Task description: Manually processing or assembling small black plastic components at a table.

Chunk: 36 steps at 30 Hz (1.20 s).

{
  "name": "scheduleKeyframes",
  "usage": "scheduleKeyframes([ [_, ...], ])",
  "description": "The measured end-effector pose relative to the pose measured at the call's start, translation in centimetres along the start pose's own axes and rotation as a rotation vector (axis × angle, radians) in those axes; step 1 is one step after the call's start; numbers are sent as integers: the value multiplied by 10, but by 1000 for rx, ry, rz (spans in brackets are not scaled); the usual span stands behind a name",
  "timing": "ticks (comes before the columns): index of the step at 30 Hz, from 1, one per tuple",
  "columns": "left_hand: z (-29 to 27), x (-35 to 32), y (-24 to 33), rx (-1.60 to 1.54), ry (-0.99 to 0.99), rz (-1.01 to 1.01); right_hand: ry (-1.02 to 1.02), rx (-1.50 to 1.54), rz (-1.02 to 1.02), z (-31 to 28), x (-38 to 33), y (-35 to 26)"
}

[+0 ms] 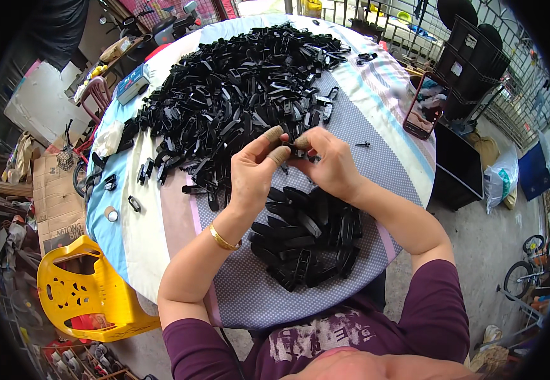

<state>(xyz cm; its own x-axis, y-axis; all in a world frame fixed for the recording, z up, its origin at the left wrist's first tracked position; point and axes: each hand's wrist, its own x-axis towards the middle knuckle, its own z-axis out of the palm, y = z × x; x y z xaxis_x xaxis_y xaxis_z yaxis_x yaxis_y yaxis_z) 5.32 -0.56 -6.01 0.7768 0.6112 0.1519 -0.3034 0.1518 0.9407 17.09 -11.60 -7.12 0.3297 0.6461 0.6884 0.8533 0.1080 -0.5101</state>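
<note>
My left hand [254,170] and my right hand [331,163] meet over the table, thumbs and fingers pinched on a small black plastic piece [293,146]. The fingers mostly hide it, so its exact kind cannot be told. Brown coverings wrap some fingertips on both hands. Beyond them spreads a large heap of black plastic clip-like pieces [224,88]. Nearer my body, below the hands, lies a smaller pile of long, curved black pieces [306,234].
The round table wears a striped and dotted cloth [237,297]. A phone [425,106] stands at its right edge. Toward the left lie a tape roll [111,216], a loose black clip [134,203] and a blue box [133,83]. A yellow chair [97,288] stands at the lower left.
</note>
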Motion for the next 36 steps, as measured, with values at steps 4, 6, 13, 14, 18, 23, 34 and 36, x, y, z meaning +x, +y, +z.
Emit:
scheduleKeyframes([
  [4,-9,5,10,32,-93,14,-136,293,179,-6,9,0],
  [6,-10,5,11,55,-118,30,-268,469,284,-11,8,4],
  [13,-10,4,14,182,-202,86,-303,336,224,-7,-1,-5],
  [14,-11,4,14,188,-204,80,-283,288,180,-6,-1,-7],
  [18,-11,9,16,89,-185,-7,-585,244,209,-15,15,8],
  [23,17,-15,46,679,-526,137,-523,490,295,-46,29,67],
  [34,27,-16,41,943,-606,224,-351,-456,-50,-19,21,83],
  [36,22,11,32,1031,-472,168,-313,-485,-95,-19,18,85],
])
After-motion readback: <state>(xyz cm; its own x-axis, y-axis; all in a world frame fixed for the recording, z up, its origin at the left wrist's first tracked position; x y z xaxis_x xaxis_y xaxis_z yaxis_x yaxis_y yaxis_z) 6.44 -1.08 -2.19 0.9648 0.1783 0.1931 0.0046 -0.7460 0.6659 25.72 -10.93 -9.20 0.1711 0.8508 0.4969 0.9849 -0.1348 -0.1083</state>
